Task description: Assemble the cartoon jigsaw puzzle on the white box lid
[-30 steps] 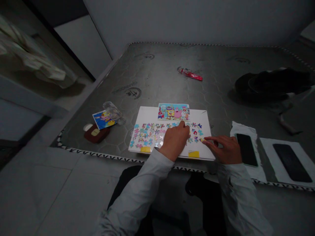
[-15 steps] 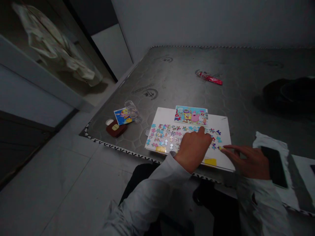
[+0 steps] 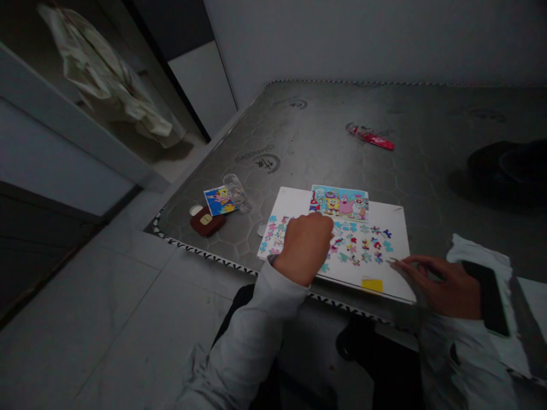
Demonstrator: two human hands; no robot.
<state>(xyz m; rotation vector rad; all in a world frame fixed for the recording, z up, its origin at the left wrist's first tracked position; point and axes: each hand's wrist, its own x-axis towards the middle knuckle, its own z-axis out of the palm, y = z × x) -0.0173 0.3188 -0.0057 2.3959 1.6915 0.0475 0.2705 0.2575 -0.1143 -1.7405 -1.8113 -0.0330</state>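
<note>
Left hand (image 3: 304, 246): over the jigsaw pieces (image 3: 364, 244), grip hidden, cannot tell | Right hand (image 3: 444, 283): pinching a thin piece (image 3: 392, 260) | Jigsaw pieces: loose on white board (image 3: 395, 279) | Risk: a brushing left hand could scatter close-set neighbours

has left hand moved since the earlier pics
Yes. The left hand has shifted left against the picture card, from below its middle and right to near its lower left corner.

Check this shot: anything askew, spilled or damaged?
One oddity: the white paper under the dark phone, beside the right hand, has a ragged, seemingly torn edge. No spill visible.
</note>
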